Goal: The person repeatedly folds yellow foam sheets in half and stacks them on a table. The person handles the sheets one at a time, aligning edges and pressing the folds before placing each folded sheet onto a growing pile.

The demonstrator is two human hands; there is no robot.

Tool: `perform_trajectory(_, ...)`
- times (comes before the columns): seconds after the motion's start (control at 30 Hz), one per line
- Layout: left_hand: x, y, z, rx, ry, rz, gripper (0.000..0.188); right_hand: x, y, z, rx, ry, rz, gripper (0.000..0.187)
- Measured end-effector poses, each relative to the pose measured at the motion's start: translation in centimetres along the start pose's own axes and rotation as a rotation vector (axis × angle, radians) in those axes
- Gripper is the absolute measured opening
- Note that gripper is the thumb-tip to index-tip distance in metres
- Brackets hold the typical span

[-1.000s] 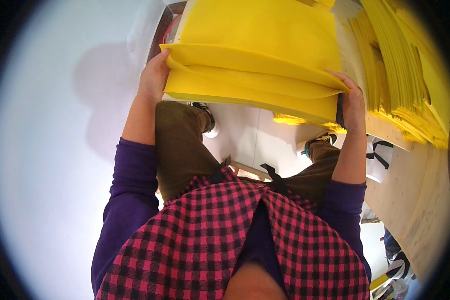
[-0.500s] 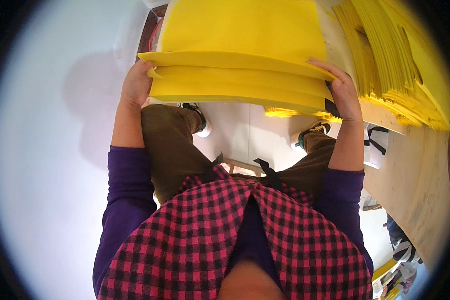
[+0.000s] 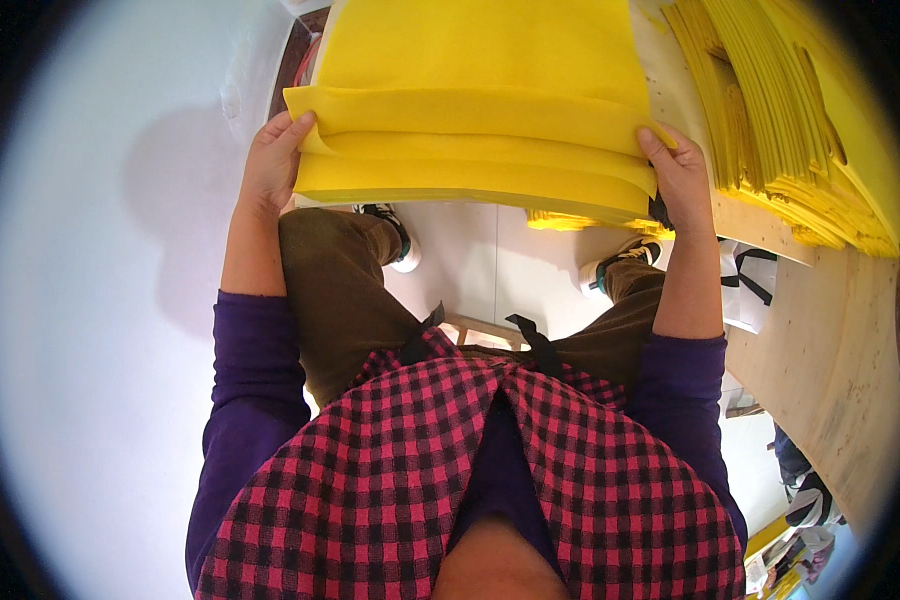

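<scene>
We are looking down at two bare hands and one yellow sheet with a raised edge. The left hand [image 3: 273, 165] is pinching the left end of the sheet [image 3: 470, 115]; the right hand [image 3: 680, 180] is pinching its right end, thumb on the near face. The sheet is lying across one yellow stack [image 3: 470, 178] beyond the knees; we are not managing to count its layers. To the right, one further yellow pile [image 3: 770, 110] is lying near a pale wooden board [image 3: 800, 370]. Two shoes [image 3: 632, 252] are showing below. Compared with half a second ago, the raised band is looking broader, and the right fingers, then stretched along the edge, are now curling.
</scene>
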State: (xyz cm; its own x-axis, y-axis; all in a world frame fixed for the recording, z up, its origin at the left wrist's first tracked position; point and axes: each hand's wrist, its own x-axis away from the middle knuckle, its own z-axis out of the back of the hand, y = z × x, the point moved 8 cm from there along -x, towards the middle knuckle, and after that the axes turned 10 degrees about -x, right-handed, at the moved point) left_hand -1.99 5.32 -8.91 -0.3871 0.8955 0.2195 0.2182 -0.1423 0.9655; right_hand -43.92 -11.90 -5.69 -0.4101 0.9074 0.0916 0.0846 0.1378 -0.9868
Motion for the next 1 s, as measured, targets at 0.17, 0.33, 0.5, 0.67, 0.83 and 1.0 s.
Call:
perform_trajectory(0.17, 0.3, 0.7, -0.8, -0.045, -0.046, -0.037, 0.021, 0.1, -0.2, 0.1, 0.059, 0.011, 0.002, 0.027)
perform_trajectory(0.33, 0.4, 0.8, -1.2, -0.001, -0.066, -0.029, 0.023, 0.1, -0.3, 0.0, 0.061, 0.008, 0.004, 0.028)
perform_trajectory(0.5, 0.5, 1.0, -1.4, -0.067, -0.055, -0.056, 0.023, 0.3, -0.2, -0.1, 0.052, 0.029, -0.032, 0.029)
perform_trajectory(0.67, 0.6, 1.2, -1.6, -0.082, -0.041, -0.077, 0.024, 0.5, -1.0, -1.0, 0.051, -0.067, 0.026, 0.028)
perform_trajectory(0.83, 0.7, 1.2, -1.7, -0.068, -0.061, -0.088, 0.025, 0.5, -1.0, -1.2, 0.048, -0.098, 0.002, 0.027)
perform_trajectory(1.0, 0.6, 1.2, -1.6, -0.068, -0.061, -0.092, 0.025, 0.4, -1.0, -1.2, 0.038, -0.135, 0.032, 0.028)
